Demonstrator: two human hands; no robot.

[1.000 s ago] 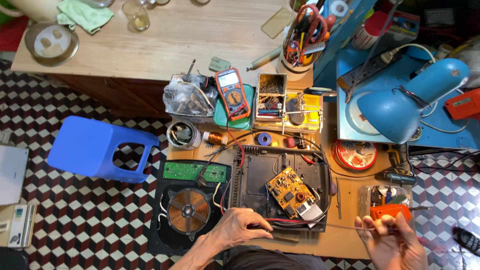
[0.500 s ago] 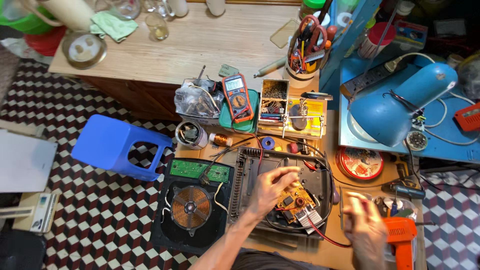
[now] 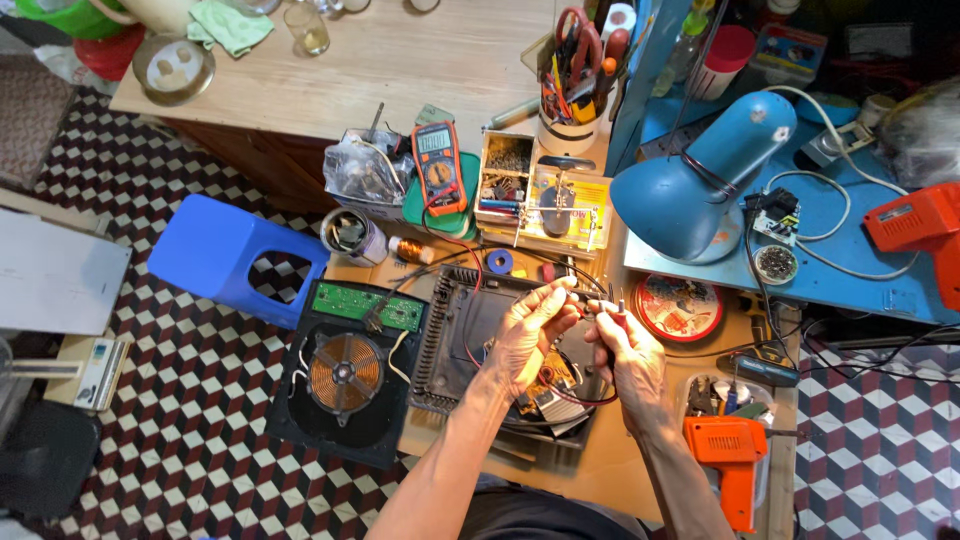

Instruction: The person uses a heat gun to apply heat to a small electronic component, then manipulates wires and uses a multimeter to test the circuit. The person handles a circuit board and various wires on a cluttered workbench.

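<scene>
My left hand (image 3: 528,335) is raised over the open black appliance casing (image 3: 455,345) and pinches a thin black test lead near its tip. My right hand (image 3: 628,358) is just to its right, fingers closed on a red-tipped probe (image 3: 612,312). The two hands nearly touch above the yellow circuit board (image 3: 553,388), which they mostly hide. Red and black leads (image 3: 470,270) run back to the orange multimeter (image 3: 438,168). The copper induction coil (image 3: 343,371) with its green board (image 3: 368,306) lies left of the casing.
An orange drill (image 3: 733,455) lies by my right forearm. A blue desk lamp (image 3: 700,185), a round red tin lid (image 3: 678,307), a parts tray (image 3: 530,190), a tool cup (image 3: 570,110) and a blue plastic stool (image 3: 240,258) surround the work area. A wooden tabletop (image 3: 420,60) is behind.
My left hand lifted off the circuit board and took a lead. My right hand came in from the drill side with the probe, and both hands met over the casing.
</scene>
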